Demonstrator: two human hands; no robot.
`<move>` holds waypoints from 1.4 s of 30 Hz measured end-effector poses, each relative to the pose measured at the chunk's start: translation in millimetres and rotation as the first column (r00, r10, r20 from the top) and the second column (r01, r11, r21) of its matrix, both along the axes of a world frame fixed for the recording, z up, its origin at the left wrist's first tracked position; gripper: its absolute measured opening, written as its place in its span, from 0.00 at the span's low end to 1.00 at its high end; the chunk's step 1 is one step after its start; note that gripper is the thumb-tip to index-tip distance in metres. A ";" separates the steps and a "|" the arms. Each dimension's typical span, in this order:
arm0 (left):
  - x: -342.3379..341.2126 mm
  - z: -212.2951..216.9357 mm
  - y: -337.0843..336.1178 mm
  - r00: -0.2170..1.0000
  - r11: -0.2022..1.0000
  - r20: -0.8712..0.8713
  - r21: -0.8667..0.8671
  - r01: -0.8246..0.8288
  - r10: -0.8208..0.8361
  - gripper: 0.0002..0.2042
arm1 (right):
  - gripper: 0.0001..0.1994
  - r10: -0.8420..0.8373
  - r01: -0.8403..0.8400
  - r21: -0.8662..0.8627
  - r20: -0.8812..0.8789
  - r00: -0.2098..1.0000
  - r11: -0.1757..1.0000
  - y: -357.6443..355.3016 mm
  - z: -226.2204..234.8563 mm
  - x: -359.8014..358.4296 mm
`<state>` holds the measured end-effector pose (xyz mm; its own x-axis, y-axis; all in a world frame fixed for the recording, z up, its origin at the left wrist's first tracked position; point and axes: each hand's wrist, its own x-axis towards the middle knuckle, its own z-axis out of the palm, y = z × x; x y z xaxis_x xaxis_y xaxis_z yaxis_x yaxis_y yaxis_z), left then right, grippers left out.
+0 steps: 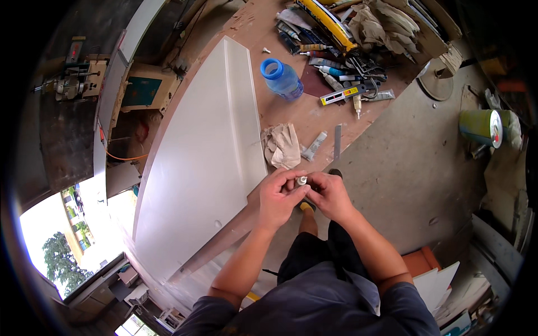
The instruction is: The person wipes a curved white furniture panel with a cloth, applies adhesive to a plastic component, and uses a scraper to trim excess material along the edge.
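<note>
Close in front of my body, my left hand (278,197) and my right hand (330,196) meet with bent fingers around a small white tube (302,180). I see it nearly end-on, and the fingers hide most of its length. Just beyond the hands, a crumpled beige cloth (282,145) lies on the brown tabletop (316,120). To its right are a flattened grey-white tube (314,147) and a thin grey metal strip (337,142). A long white panel (193,145) with a raised ridge covers the table's left part.
A blue-rimmed plastic jar (282,79) stands farther back. Beyond it sit several tubes, a yellow-handled utility knife (343,95), a yellow cartridge (328,25) and rumpled gloves (384,28). A yellow-green can (481,128) is off to the right above the concrete floor (403,168).
</note>
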<state>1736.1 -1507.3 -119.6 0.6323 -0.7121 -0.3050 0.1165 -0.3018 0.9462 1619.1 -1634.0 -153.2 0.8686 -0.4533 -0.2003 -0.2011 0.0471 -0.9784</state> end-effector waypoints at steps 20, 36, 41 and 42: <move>-14.2 -11.7 116.9 0.992 0.994 0.129 0.104 -0.026 0.012 0.11 | 0.19 0.179 -0.177 0.031 -0.241 0.954 0.984 70.5 14.9 14.7; 8.8 -6.4 177.1 0.786 0.950 -0.611 -0.293 -0.107 -0.100 0.22 | 0.06 0.144 -0.260 -0.377 -0.308 0.940 0.889 74.0 -0.1 19.8; 5.8 -8.3 178.3 0.770 0.921 -0.630 -0.353 -0.162 -0.106 0.16 | 0.13 -0.010 -0.292 -0.638 -0.426 0.905 0.712 72.3 -46.1 33.6; 5.6 -9.5 178.7 0.775 0.920 -0.623 -0.360 -0.159 -0.110 0.16 | 0.14 -0.022 -0.297 -0.649 -0.434 0.900 0.700 70.7 -50.4 37.2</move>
<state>1741.7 -1328.6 -129.1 0.4162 -0.8394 -0.3496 0.7172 0.0668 0.6936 1656.3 -1563.3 -203.6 0.8527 -0.4792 -0.2080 -0.5065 -0.6609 -0.5538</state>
